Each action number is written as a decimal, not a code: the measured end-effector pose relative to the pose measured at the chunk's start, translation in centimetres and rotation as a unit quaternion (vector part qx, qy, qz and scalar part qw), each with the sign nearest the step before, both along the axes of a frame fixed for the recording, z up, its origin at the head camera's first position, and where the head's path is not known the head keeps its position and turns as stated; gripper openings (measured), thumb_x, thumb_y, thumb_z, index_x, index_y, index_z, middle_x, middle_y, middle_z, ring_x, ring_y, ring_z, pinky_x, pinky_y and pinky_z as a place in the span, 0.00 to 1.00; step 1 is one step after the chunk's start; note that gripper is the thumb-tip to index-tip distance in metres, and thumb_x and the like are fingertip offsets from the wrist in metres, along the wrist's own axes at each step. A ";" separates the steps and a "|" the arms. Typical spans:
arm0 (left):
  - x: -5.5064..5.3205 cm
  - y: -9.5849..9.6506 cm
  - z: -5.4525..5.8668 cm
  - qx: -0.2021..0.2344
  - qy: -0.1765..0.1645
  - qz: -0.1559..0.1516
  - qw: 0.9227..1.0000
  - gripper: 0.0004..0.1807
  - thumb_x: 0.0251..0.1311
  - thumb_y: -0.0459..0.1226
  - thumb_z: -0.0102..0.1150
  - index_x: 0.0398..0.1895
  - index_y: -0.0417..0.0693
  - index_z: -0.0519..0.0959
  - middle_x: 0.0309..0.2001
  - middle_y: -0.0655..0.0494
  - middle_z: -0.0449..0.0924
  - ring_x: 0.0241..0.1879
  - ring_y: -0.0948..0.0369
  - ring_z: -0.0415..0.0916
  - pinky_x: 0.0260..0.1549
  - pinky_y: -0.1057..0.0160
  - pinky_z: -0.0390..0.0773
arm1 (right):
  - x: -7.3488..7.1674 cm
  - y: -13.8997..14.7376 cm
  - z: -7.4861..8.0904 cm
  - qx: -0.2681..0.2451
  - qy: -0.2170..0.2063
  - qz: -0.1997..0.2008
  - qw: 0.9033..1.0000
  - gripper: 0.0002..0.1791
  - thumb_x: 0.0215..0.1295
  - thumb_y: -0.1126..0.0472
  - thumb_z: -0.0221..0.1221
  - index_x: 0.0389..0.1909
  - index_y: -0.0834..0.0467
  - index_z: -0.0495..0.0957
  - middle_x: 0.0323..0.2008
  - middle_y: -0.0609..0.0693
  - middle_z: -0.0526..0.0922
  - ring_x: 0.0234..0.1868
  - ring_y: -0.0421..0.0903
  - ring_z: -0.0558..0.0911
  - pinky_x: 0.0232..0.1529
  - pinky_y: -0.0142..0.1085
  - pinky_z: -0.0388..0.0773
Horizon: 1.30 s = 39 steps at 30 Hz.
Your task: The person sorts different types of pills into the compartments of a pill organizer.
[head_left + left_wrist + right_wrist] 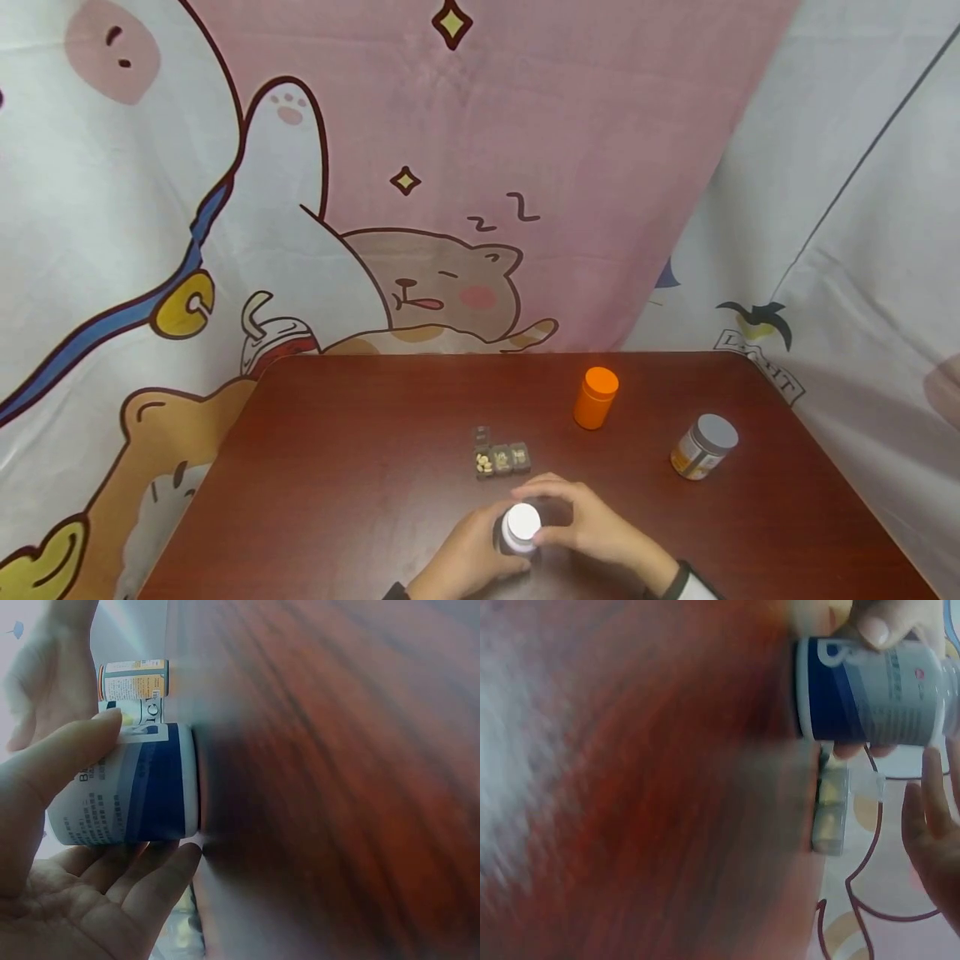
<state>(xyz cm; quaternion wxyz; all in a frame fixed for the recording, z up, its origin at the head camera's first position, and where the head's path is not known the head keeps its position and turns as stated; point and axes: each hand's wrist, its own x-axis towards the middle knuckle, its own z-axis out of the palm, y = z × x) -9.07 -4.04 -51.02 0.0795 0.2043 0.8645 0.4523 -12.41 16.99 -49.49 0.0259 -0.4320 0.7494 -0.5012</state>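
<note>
A white pill bottle (523, 525) with a dark blue band round its lower part stands upright on the table in front of me. My left hand (474, 546) grips its body, thumb on one side and fingers on the other. Over its top, my right hand (577, 517) holds the white cap (523, 521) with the thumb at the near right side and fingers round the far side. In the right wrist view, the right fingers (930, 791) reach to the bottle's neck. Just beyond the hands lies a small clear pill box (501, 460) with pale tablets, its left lid raised.
An orange bottle (596, 398) stands farther back, right of the pill box. A grey-lidded jar (703, 447) with an orange and white label is at the right. The dark red wooden table (360, 467) ends at a printed cloth backdrop (570, 167).
</note>
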 end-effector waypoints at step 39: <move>-0.2 -0.3 -0.3 0.011 -0.004 -0.008 1.000 0.34 0.36 0.43 0.76 0.51 0.44 0.76 0.44 0.61 0.79 0.45 0.64 0.75 0.49 0.58 0.73 | -1.7 0.3 0.7 0.056 -0.046 0.096 0.993 0.25 0.60 0.57 0.63 0.59 0.54 0.74 0.53 0.45 0.78 0.54 0.43 0.75 0.54 0.43 0.71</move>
